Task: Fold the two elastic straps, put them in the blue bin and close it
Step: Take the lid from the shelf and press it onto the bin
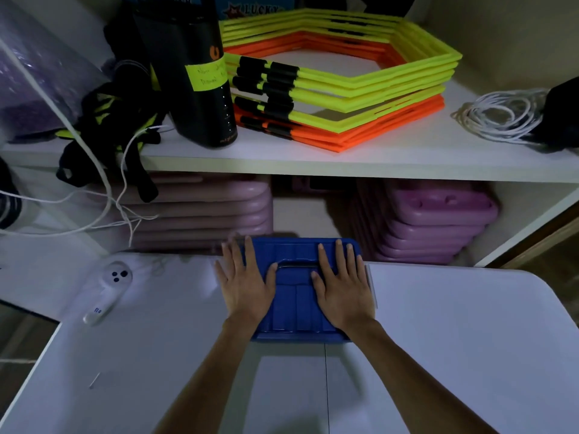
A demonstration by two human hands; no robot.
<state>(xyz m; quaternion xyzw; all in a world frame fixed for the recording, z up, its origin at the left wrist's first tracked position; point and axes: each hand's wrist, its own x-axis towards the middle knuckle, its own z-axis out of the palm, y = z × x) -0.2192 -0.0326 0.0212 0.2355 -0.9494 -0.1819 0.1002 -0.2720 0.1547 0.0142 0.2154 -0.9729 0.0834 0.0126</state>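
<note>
Blue bin (297,296): at the table's (438,339) far edge, middle, lid on. Left hand (246,286) and right hand (343,291): fingers straight and spread, palms flat on the lid. Straps: not visible.

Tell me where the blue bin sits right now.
In the head view, the blue bin sits at the white table's far edge, centre frame, before the shelf unit, both hands pressing flat on its lid.
</note>
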